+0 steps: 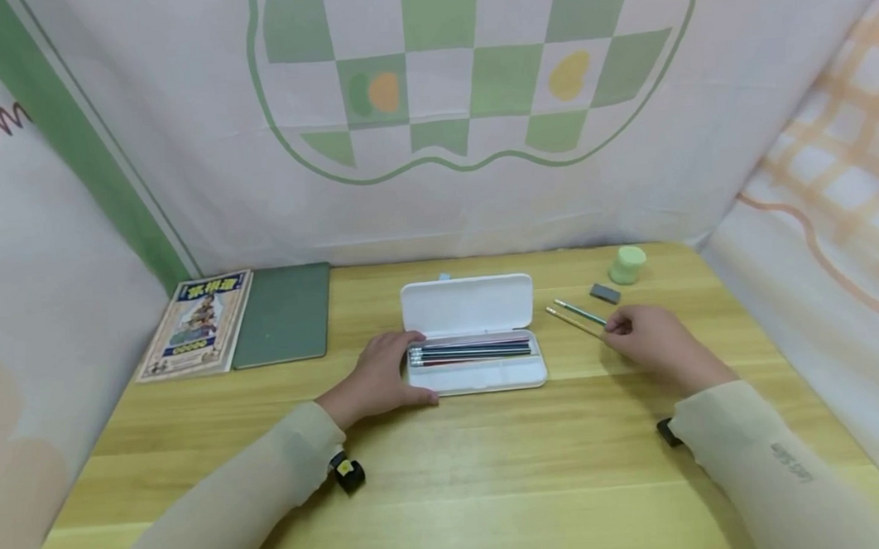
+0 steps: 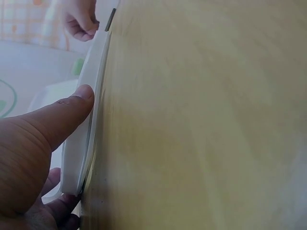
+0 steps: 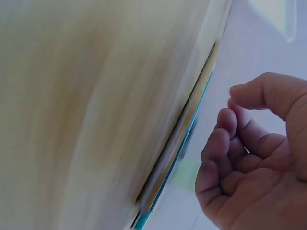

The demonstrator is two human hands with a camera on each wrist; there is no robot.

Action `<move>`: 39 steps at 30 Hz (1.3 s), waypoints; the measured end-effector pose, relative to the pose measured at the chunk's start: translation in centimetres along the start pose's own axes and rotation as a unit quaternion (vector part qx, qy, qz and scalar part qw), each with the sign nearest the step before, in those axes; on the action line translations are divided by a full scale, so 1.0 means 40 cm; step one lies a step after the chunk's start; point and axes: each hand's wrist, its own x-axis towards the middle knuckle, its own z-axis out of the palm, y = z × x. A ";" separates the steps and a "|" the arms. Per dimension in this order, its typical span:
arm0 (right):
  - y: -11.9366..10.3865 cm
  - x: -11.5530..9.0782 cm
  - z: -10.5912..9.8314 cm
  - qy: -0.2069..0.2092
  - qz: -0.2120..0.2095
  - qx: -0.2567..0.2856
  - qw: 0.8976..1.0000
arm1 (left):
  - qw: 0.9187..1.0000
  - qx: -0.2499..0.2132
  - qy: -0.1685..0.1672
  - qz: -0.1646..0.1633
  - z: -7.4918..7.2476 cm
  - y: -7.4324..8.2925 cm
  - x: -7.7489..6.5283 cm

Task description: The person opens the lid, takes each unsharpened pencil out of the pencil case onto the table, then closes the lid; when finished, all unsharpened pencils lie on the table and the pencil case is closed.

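A white pencil case (image 1: 478, 379) lies with its lid raised, holding several dark and reddish pencils (image 1: 473, 351). My left hand (image 1: 378, 375) grips the case's left end; in the left wrist view its thumb (image 2: 72, 108) presses the front wall and the other fingers reach round the end. Right of the case, a green pencil (image 1: 579, 311) and a yellow pencil (image 1: 570, 320) lie side by side on the table. Over their near ends is my right hand (image 1: 648, 340), thumb and forefinger tips together. The right wrist view shows those fingers curled, apart from the pencils, with nothing between them.
Behind the right hand are a grey eraser (image 1: 605, 293) and a light green cylindrical object (image 1: 627, 265). An illustrated book (image 1: 196, 324) and a dark green notebook (image 1: 283, 316) lie at the back left of the wooden table (image 1: 487, 479). Printed cloth (image 1: 474, 215) hangs around the table.
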 end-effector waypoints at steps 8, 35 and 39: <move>-0.125 0.011 0.048 -0.019 -0.043 0.070 0.996 | 1.000 -0.001 0.001 0.002 0.001 -0.002 0.003; -0.251 0.098 0.150 -0.108 -0.109 0.118 0.981 | 1.000 0.012 0.005 0.010 0.005 -0.015 0.018; -0.264 0.101 0.152 -0.112 -0.111 0.103 0.982 | 1.000 0.012 0.006 0.010 0.005 -0.020 0.017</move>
